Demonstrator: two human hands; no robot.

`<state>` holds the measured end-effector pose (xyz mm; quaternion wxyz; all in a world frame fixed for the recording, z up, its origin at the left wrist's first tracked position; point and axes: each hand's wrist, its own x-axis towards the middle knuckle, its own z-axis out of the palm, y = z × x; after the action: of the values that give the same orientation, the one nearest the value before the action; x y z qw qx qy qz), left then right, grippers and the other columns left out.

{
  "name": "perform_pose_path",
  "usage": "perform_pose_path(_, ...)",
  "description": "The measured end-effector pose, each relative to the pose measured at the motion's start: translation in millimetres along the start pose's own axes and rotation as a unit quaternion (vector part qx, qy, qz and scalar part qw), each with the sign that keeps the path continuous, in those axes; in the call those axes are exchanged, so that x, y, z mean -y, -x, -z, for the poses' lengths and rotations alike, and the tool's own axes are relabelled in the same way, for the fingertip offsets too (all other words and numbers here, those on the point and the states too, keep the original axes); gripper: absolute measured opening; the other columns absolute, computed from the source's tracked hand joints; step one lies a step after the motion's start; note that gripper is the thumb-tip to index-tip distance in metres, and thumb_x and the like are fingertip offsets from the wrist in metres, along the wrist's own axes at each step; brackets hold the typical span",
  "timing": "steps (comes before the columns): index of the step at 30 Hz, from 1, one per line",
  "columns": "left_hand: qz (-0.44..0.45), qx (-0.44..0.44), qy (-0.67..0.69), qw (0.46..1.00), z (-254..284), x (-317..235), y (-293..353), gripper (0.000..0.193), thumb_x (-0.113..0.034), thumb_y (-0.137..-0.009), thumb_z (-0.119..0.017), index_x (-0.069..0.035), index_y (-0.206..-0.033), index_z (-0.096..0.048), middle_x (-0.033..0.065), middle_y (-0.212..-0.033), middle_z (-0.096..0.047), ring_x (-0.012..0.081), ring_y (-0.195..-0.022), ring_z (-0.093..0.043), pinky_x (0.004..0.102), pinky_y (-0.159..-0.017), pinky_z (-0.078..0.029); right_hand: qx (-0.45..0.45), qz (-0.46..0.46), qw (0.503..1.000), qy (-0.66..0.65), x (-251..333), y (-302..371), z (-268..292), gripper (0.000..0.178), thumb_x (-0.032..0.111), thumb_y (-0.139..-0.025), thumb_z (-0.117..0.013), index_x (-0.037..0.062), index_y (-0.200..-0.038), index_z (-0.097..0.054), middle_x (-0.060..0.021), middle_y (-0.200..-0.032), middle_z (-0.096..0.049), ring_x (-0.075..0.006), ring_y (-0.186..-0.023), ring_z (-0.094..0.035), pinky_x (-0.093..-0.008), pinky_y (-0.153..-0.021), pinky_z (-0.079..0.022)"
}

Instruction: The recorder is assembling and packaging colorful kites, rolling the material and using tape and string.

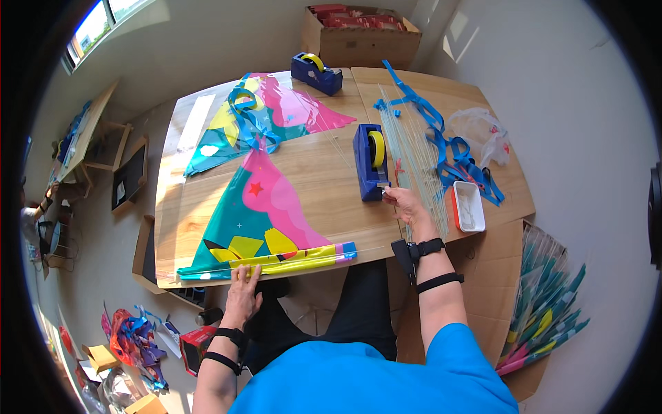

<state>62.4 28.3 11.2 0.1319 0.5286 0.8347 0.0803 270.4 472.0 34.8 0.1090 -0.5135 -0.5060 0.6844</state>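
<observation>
In front of me on the wooden table lies a triangular kite sheet [272, 200], teal and pink with yellow shapes. Its near edge is rolled into a yellow strip, with a thin rod along it. My left hand [243, 295] rests on that strip near the table's front edge, fingers laid out flat. To the right stands a blue tape dispenser [363, 169] with a yellow core. My right hand [407, 203] is at its cutting end, thumb and fingertips pinched on the end of the tape. The tape itself is barely visible.
Beyond lie a second kite sheet [293, 107] with blue ribbon and another tape dispenser [332, 81]. Thin clear rods [419, 159], blue ribbon [436, 124], a plastic bag [483, 127] and a white tray [470, 208] lie right. Bundled kites [545, 321] stand in a carton beside the table.
</observation>
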Motion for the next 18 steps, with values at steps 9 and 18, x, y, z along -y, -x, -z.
perform_pose_path(9,0.0,-0.012,0.001,1.0,2.3,-2.6,2.2,0.081,-0.011,-0.07,-0.073,-0.012,-0.144,-0.04,0.0191,-0.133,-0.04,0.0418,-0.128,-0.036,0.0461,-0.101,-0.048,0.056,0.091,0.994,0.012,-15.0,2.6,-1.3,0.025,0.03,-0.094,-0.064,0.0063,-0.102,-0.065,-0.0018,-0.096,-0.065,-0.0127,-0.088,-0.056,-0.0358,-0.078,-0.04)
perform_pose_path(18,0.011,-0.021,0.026,0.999,0.3,-3.3,0.3,0.079,-0.011,-0.07,-0.073,-0.011,-0.143,-0.043,0.0193,-0.132,-0.043,0.0405,-0.125,-0.039,0.0446,-0.104,-0.044,-0.262,0.007,0.896,0.357,-47.4,-40.0,-2.1,0.035,0.028,-0.084,-0.072,-0.0027,-0.1,-0.071,-0.0108,-0.092,-0.071,-0.0162,-0.084,-0.062,-0.0345,-0.073,-0.05)
